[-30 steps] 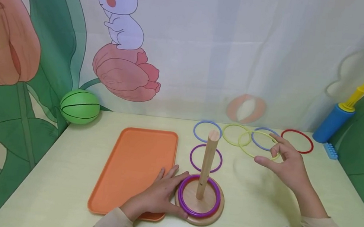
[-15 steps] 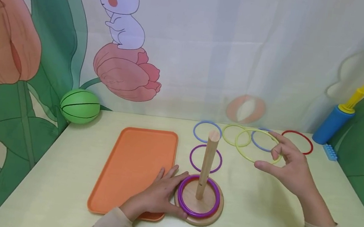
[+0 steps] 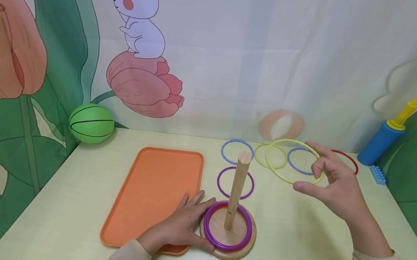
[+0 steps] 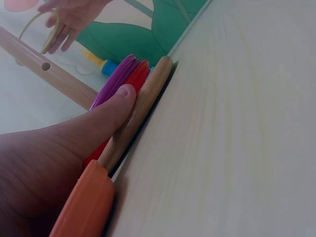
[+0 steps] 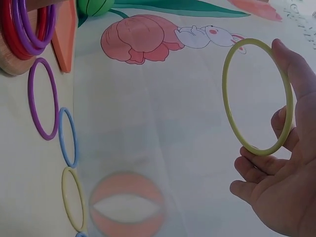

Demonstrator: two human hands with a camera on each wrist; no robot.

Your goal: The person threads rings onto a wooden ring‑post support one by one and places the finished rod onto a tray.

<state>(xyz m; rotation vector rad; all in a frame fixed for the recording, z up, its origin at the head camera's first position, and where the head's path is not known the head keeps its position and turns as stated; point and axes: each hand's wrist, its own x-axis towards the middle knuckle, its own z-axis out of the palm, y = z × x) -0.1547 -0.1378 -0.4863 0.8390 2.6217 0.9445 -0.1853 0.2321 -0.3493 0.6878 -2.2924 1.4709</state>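
My right hand (image 3: 337, 187) holds a yellow-green ring (image 5: 225, 94) in the air, right of the peg, with fingers and thumb at its rim. In the right wrist view the ring appears nearly upright. My left hand (image 3: 182, 225) grips the left edge of a wooden ring-toss stand (image 3: 237, 193), its other fingers spread over the tray. In the left wrist view the thumb (image 4: 121, 101) presses the base (image 4: 148, 94) and the stacked rings. Purple rings (image 3: 251, 229) lie around the peg on the base, with red (image 4: 136, 76) beneath them.
Behind the stand lie a purple ring (image 3: 218, 182), a blue ring (image 3: 222, 151), another yellow ring, another blue ring and a red ring (image 3: 357, 166). An orange tray (image 3: 164, 180) is left. A green ball (image 3: 91, 123), blue pump (image 3: 381, 141) and blue block (image 3: 377, 175) stand farther back.
My right hand has lifted the yellow-green ring slightly and tilted it more upright, turning its open face toward the head view. My left hand and the stand have stayed in place.
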